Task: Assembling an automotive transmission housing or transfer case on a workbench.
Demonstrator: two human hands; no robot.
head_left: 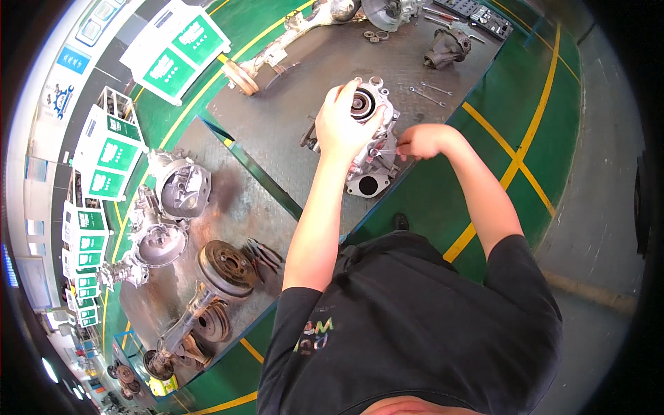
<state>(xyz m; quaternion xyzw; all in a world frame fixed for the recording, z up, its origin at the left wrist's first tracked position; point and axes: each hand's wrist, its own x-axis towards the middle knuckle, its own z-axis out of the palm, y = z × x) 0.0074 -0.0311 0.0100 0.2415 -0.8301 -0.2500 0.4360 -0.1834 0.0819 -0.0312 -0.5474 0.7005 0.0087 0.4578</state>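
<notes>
A silver metal gearbox housing [369, 162] stands at the edge of the dark metal workbench [297, 131], in front of me. My left hand [344, 124] grips its top, with the thumb and fingers around a round bore with a dark ring [362, 104] inside. To the right of the housing, my right hand [422, 142] is closed on the end of a small wrench [382, 152]. The wrench's other end reaches onto the housing's side; whether it sits on a bolt is too small to tell. An oval flange with a dark round hole [368, 185] faces me.
Two wrenches [432, 93] lie right of the housing. Farther back are a differential-like casting [446, 47], an axle [297, 31] and a tool case [491, 22]. A second bench at left holds bell-shaped housings [183, 187] and a brake drum [227, 266].
</notes>
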